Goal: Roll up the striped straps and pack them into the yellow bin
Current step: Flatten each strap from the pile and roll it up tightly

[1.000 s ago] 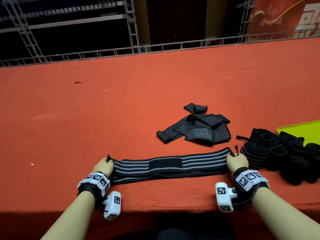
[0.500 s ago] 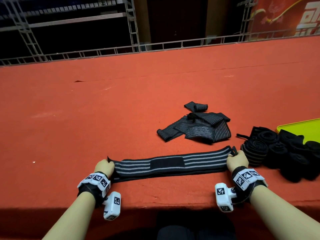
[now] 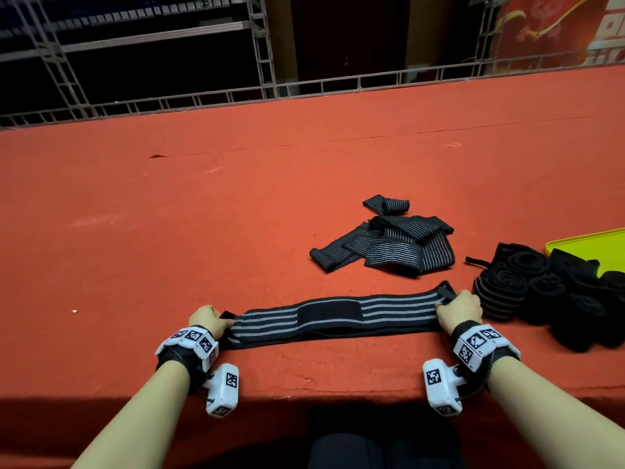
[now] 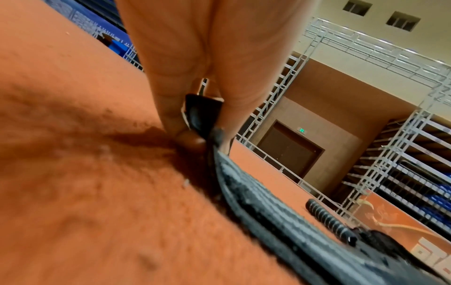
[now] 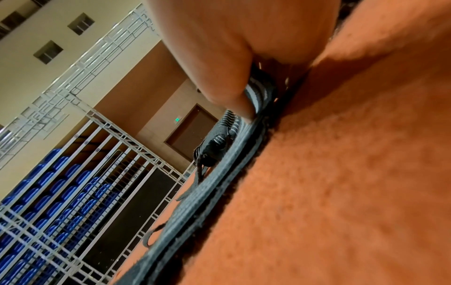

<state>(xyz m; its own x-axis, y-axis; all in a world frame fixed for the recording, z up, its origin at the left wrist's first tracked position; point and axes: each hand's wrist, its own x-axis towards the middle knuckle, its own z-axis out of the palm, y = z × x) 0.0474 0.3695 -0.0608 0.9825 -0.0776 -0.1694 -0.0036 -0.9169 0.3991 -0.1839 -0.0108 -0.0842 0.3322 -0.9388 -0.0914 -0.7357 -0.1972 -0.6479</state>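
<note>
From where I sit, the bin (image 3: 590, 243) runs off the right edge of the head view, with the rolls (image 3: 554, 292) covering its near corner. My left hand (image 3: 207, 320) and right hand (image 3: 460, 308) hide both ends of the strap (image 3: 333, 318). In the left wrist view the lower right of the frame is too blurred to read.

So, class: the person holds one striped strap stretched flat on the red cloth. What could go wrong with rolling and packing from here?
1. The left hand and right hand pinch only the ends of the black grey-striped elastic strap; it might slip free.
2. It lies near the red table's front edge and could slide off.
3. The finished black rolls sit outside the yellow bin, beside the right hand, and may be knocked.
</note>
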